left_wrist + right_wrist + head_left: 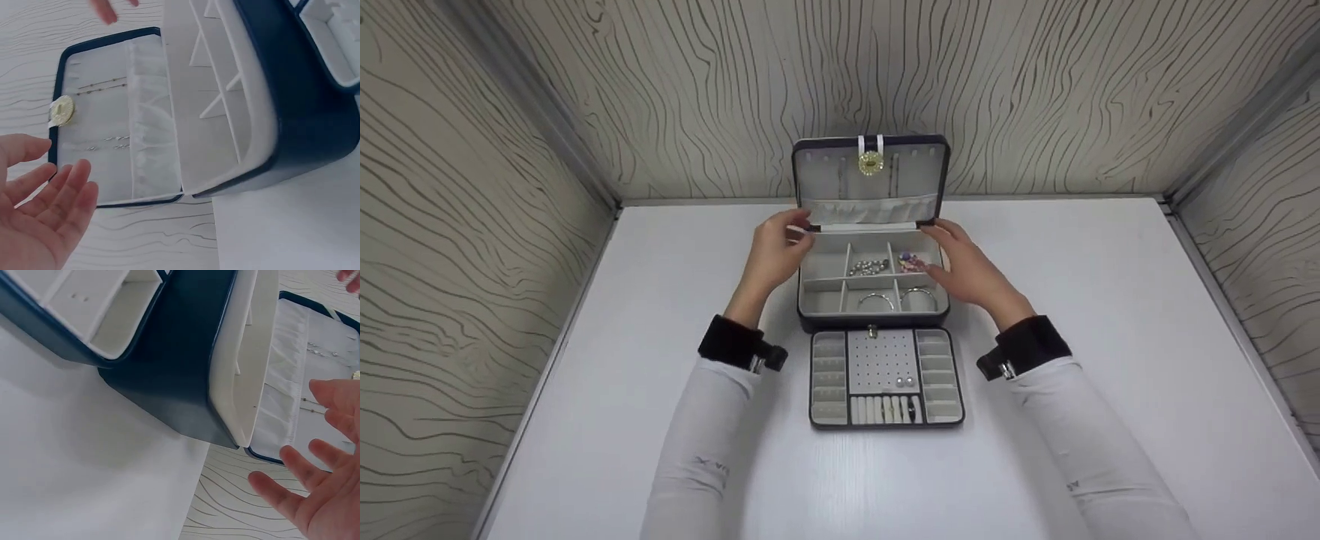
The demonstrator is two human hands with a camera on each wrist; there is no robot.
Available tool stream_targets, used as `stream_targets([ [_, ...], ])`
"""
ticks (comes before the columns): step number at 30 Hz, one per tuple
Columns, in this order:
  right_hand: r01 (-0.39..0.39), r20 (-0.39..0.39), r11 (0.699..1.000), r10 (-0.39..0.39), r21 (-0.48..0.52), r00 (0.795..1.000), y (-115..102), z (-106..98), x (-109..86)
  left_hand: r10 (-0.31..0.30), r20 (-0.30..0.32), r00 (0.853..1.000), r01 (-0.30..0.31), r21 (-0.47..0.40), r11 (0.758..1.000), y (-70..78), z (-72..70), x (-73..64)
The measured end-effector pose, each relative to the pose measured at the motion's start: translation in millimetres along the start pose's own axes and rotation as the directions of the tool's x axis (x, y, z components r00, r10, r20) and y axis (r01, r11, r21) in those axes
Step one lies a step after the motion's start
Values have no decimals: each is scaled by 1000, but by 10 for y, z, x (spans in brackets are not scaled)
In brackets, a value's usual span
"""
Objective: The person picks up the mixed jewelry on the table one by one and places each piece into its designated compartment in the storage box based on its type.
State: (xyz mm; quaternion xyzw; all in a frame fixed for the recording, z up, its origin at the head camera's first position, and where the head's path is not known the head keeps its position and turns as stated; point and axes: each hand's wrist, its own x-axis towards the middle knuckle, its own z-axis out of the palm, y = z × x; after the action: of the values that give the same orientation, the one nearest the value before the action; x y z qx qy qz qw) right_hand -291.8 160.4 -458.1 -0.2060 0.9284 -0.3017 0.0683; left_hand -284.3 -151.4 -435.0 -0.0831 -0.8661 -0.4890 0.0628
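A dark blue jewelry box (pixel 847 322) stands with its lid (pixel 829 172) raised, a gold round clasp (pixel 871 163) hanging from the lid's strap. Inside the compartments lie a silver beaded bracelet (pixel 870 267), colourful beads (pixel 911 262) and silver bangles (pixel 876 301). My left hand (pixel 775 251) is at the box's left rear corner by the hinge, fingers loosely bent with nothing in them. On the opposite side my right hand (pixel 969 268) hovers at the right edge, fingers spread, overlapping the beads' compartment in the head view. Fine necklaces (pixel 101 85) hang inside the lid above a gathered pocket (pixel 152 112).
Directly in front of the box lies a jewelry tray (pixel 885 360) with small side compartments, a pair of pearl earrings (pixel 905 382) and ring rolls (pixel 870 409) bearing several rings. Behind the white table (pixel 675 300) rises a wood-patterned wall (pixel 697 97).
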Motion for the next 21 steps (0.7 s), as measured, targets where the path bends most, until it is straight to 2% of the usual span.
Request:
stream_targets([
  [7, -3, -47, 998, 6, 62, 999, 77, 16, -274, -88, 6, 996, 88, -34, 996, -157, -68, -468],
  [12, -33, -77, 995, 41, 92, 996, 152, 47, -480, -179, -28, 984, 178, -37, 983, -267, -61, -815],
  [16, -104, -81, 983, 117, 153, 990, 230, 93, -655, -289, -40, 956, 287, -67, 956, -328, -41, -1101],
  [18, -147, -72, 974, 161, 174, 984, 271, 135, -745, -364, 1, 931, 363, -84, 928, -359, -17, -1245],
  [21, -204, -30, 963, 212, 175, 977, 315, 217, -869, -445, 104, 890, 453, -73, 889, -422, 43, -1449],
])
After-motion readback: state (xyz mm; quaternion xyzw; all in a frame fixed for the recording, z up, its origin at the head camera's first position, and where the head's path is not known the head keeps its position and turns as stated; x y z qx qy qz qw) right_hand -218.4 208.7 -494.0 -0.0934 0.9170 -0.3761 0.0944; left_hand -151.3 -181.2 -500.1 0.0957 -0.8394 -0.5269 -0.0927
